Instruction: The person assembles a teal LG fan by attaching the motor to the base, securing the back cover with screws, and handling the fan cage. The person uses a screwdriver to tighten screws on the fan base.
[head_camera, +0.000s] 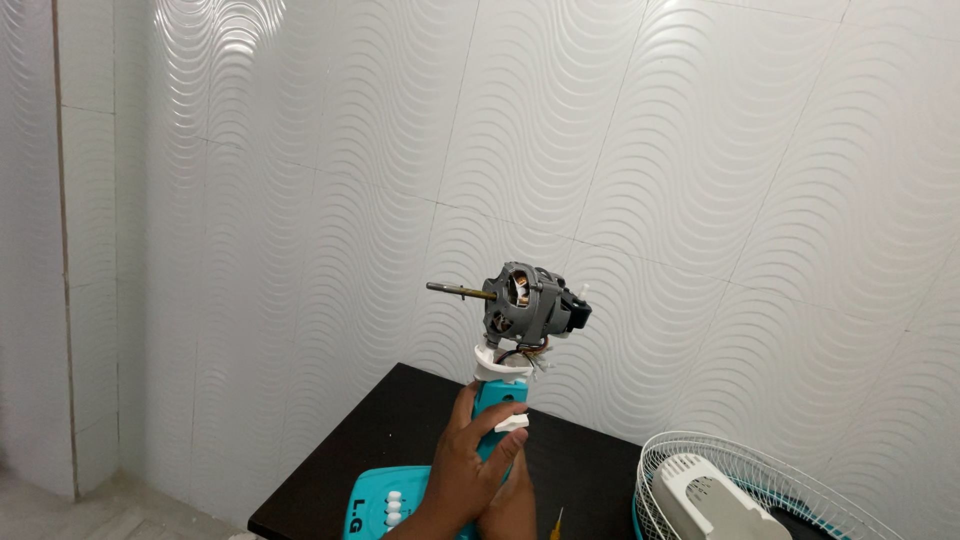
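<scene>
Both hands are wrapped around the teal neck of a table fan: the left hand (468, 470) is curled tight on the fan stand (492, 405), fingers over the front, and the right hand (512, 500) sits just behind and below it, mostly hidden, so I can't really tell how firmly it's gripping. The stand is upright on its teal base (375, 505), which sits on the black worktop (380, 440) near the left corner.

Progress-wise, looks like the fan is already well stripped. The grey motor (525, 300) is fully bare on top of the stand, shaft (460, 291) sticking out to the left with no blade on it, and loose wires (525, 352) hang out under it. The white wire guard (760, 490) and a white motor cover (705, 505) lie off to the right on the worktop, well apart from the stand. There's a small yellow tool handle (556, 525) just beside the hands. Behind is only a wavy white tiled wall (700, 150); nothing is blocking the motor.
</scene>
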